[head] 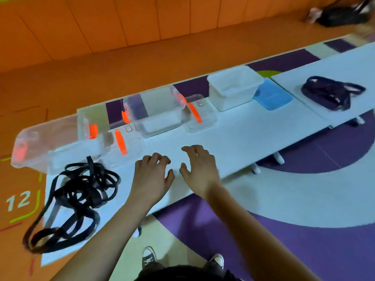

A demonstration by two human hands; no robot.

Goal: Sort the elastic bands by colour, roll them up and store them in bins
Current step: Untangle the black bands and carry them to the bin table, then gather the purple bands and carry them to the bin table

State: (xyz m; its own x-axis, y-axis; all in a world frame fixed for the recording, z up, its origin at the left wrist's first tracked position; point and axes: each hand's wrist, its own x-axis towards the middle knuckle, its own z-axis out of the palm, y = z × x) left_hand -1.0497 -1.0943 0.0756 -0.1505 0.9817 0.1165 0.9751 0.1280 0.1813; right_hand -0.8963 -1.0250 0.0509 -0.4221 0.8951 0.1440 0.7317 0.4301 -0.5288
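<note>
The long white low table [243,138] carries most of the work. At its left end lies the large tangle of flat black elastic bands [81,191], with loops hanging over the table's near edge. Along its far edge stand a clear plastic bin with orange latches [50,142], a second clear latched bin [156,110] and a white opaque plastic bin [233,88], all open-topped. Beyond its right end, on an adjoining white board, sits a smaller dark bundle of bands [330,93]; its exact colour is hard to judge.

The step looks like choosing a first band. It is better to take one loose outer loop and draw it out slowly, with the other hand pinning the heap, than to lift the whole knot.

Over the table's middle, near its front edge, the left hand [151,175] and right hand [199,167] are palm down and hold nothing. Their fingers are loosely curled and the thumbs nearly meet.
</note>
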